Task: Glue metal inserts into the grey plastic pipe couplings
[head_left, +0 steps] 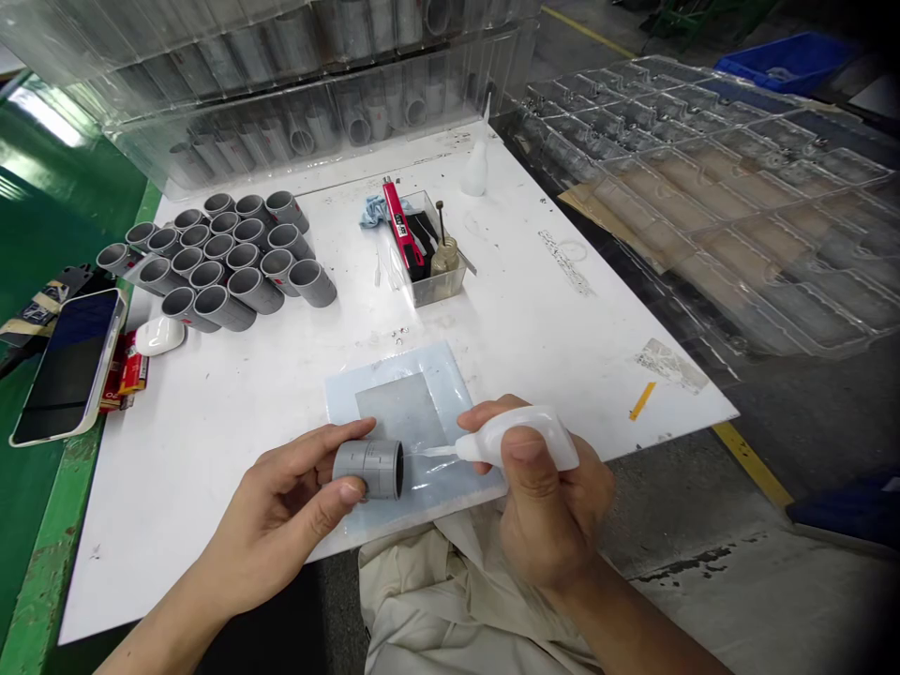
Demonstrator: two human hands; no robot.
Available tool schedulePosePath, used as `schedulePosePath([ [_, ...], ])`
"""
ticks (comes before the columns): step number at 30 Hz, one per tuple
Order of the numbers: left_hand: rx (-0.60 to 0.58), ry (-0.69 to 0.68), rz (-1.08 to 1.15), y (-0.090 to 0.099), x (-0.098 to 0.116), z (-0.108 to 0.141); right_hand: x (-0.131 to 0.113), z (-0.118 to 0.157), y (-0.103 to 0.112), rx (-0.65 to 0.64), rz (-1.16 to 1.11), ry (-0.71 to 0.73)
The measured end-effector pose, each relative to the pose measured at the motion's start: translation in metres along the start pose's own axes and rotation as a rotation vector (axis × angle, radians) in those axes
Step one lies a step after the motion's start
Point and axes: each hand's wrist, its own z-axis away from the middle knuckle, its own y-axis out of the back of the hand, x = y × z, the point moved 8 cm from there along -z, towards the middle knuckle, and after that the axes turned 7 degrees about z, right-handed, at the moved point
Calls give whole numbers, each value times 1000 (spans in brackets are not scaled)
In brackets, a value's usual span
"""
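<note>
My left hand [285, 511] grips a short grey plastic pipe coupling [367, 469] between thumb and fingers, with its open end facing right. My right hand [548, 497] holds a white squeeze bottle [517, 439] on its side. The bottle's thin nozzle points at the coupling's open end, very close to the rim or just touching it. Under both hands lies a pale blue plastic sheet [352, 398] with a grey square patch [400, 408]. The sheet rests on a white board [562, 366].
Several grey couplings [225, 253] stand massed at the board's left. Behind them are a transparent box [440, 291] holding a red tool and a small glass jar, and a white bottle [476, 169]. A phone [67, 366] lies left; transparent trays [731, 197] lie right.
</note>
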Motion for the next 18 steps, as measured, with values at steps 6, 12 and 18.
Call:
schedulePosePath([
  [6, 3, -3, 4, 0, 1, 0, 1, 0, 0, 10, -23, 10],
  [12, -6, -11, -21, 2, -1, -1, 1, 1, 1, 25, -27, 26],
  [18, -40, -52, -22, 2, -2, -2, 0, 0, 1, 16, -85, 29],
])
